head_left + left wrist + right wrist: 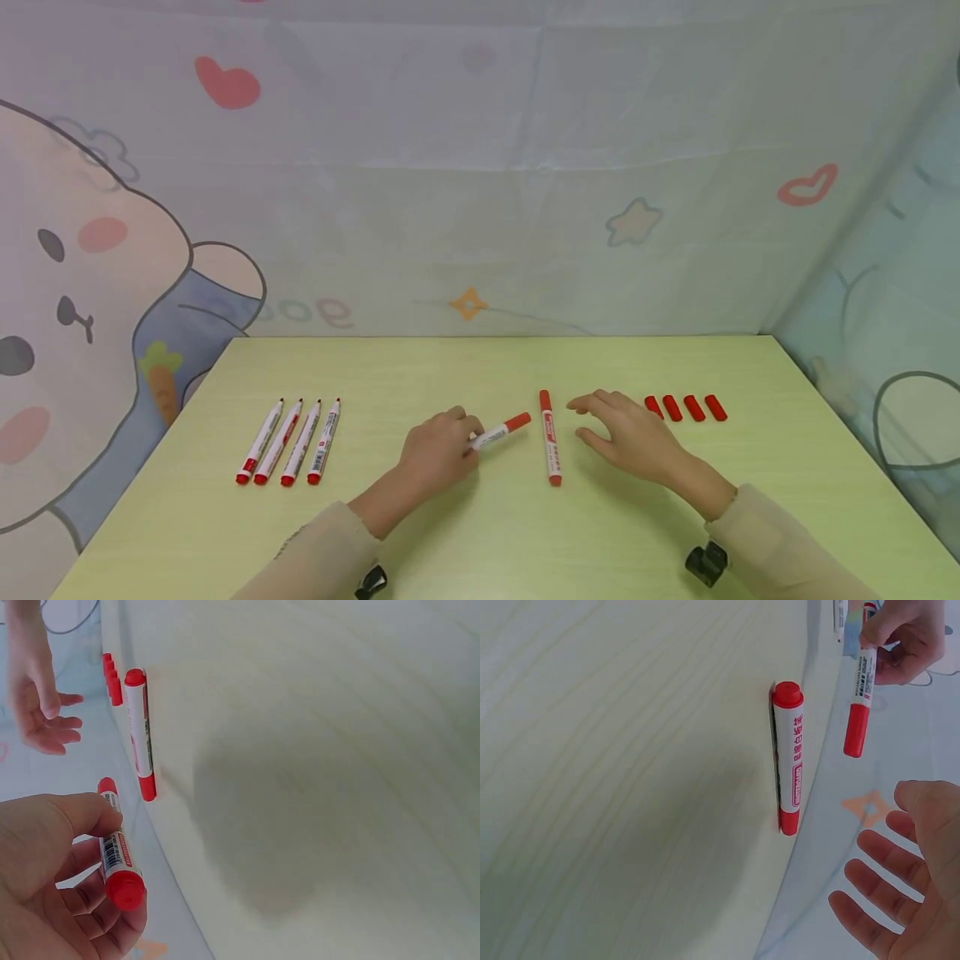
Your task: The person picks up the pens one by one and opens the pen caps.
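Note:
My left hand (pixel 441 450) grips a white marker (pixel 495 435) with its red cap on, the capped end pointing right. In the left wrist view the thumb and fingers pinch this marker (pixel 118 851) round its barrel. A second capped marker (pixel 551 442) lies on the table between the hands, its red cap toward the back. To its right hovers my right hand (pixel 633 433), holding nothing, with thumb and fingers apart. The right wrist view shows this hand (pixel 907 877) with fingers spread, beside the lying marker (pixel 789 757).
Several uncapped markers (pixel 292 442) lie side by side at the table's left. Several loose red caps (pixel 694 408) form a row on the right, the leftmost partly behind the right hand. A printed cloth (pixel 540 167) hangs behind the table (pixel 480 533).

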{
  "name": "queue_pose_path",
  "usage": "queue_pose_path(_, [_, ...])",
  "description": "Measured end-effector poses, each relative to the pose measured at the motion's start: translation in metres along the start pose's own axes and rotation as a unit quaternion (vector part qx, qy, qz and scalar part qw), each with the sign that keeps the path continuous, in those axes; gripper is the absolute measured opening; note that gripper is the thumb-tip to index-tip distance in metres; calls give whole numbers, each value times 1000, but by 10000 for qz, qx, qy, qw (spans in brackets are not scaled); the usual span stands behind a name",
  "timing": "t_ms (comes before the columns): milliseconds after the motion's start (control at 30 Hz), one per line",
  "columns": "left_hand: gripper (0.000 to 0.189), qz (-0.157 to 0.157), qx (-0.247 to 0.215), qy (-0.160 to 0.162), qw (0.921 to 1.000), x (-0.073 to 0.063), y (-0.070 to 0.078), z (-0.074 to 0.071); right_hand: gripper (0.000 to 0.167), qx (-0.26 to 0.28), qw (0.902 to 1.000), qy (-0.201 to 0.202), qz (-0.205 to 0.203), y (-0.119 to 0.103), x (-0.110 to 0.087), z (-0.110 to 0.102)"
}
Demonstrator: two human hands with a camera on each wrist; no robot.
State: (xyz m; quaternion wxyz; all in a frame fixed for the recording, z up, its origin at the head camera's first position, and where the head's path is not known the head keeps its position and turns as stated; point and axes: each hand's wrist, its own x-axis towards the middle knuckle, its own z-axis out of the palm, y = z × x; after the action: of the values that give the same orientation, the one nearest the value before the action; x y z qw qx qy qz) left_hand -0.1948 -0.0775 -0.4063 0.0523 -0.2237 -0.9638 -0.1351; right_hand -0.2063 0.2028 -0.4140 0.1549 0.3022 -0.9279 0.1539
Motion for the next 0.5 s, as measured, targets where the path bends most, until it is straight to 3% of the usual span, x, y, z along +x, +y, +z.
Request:
queue_pose_path(267, [18, 483, 177, 495, 9974, -6, 0, -12, 36, 5, 9999, -31, -133, -8, 2, 0])
queue_pose_path(500, [19, 637, 325, 603, 9956, -9, -1, -20, 38, 59, 9997, -146, -188, -18, 5, 2])
